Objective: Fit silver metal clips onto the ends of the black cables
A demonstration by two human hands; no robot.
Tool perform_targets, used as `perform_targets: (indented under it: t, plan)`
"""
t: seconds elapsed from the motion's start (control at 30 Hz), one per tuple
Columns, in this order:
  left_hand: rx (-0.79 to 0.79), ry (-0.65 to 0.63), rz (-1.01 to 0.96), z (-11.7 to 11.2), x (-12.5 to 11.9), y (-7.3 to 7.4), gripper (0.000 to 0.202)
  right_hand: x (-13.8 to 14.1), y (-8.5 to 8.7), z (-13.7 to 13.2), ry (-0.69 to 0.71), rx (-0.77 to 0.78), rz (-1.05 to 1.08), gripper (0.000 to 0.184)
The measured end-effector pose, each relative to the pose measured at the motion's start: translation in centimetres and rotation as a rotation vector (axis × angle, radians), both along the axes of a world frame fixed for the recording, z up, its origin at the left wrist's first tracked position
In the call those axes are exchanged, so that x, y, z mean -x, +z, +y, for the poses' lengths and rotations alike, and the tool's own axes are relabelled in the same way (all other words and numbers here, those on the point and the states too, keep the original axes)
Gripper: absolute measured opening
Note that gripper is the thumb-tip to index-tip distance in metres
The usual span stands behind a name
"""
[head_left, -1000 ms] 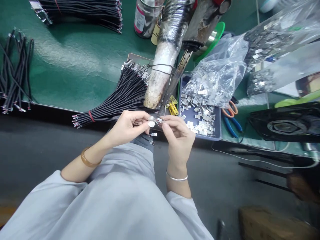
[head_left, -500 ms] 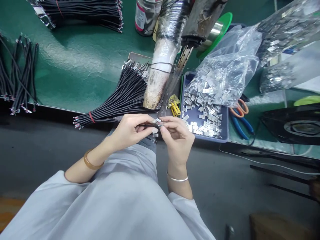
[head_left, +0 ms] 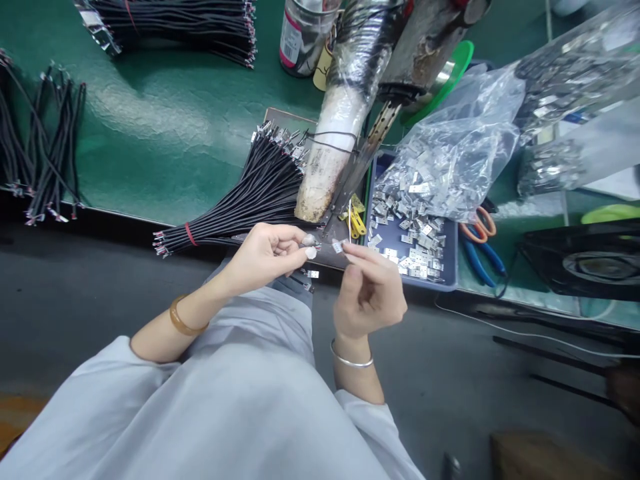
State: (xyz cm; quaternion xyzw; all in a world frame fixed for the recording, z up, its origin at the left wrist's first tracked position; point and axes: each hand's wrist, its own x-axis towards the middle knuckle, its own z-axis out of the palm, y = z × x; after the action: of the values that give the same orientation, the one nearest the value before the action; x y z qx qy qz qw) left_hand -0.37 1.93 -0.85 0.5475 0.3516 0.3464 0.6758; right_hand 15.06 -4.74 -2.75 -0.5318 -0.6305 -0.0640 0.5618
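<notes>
My left hand (head_left: pixel 265 257) is closed in a pinch, with pale covers on the thumb and finger tips. Thin wire ends (head_left: pixel 319 248) of a black cable poke out between those tips; the rest of it is mostly hidden by the hand. To the right, my right hand (head_left: pixel 371 288) holds a small silver metal connector (head_left: pixel 337 247) at its fingertips, a short gap from the wire ends. Behind my left hand lies a bundle of black cables (head_left: pixel 235 200), tied with a red band. A blue tray (head_left: pixel 453 257) of loose metal connectors (head_left: pixel 423 250) stands beside my right hand.
A wrapped white tube (head_left: pixel 325 160) and a metal nozzle (head_left: pixel 373 143) slant down over the bench. Yellow cutters (head_left: pixel 356 223), pliers (head_left: pixel 480 253), a plastic bag (head_left: pixel 460 153) and a black fan-like device (head_left: pixel 585 253) lie rightward. More cables (head_left: pixel 55 140) lie left.
My hands have come apart: the right hand has moved right with the metal connector at its fingertips. My left hand keeps its pinch in nearly the same place. The view has shifted slightly.
</notes>
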Motion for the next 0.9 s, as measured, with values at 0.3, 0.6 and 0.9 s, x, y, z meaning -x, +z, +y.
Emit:
perform_targets:
  t: [0.3,0.6,0.9]
  plan:
    - [0.023,0.066,-0.040,-0.3,-0.7,0.0,0.016,0.3,-0.5,0.2,0.078,0.108,0.212,0.009]
    - [0.008,0.182,-0.042,-0.2,-1.2,0.1,0.015,0.0,-0.4,0.6,0.087,0.030,-0.074,0.019]
    - [-0.035,0.302,0.004,-0.4,-2.0,0.3,0.015,-0.4,-0.3,1.5,0.058,-0.061,-0.237,0.021]
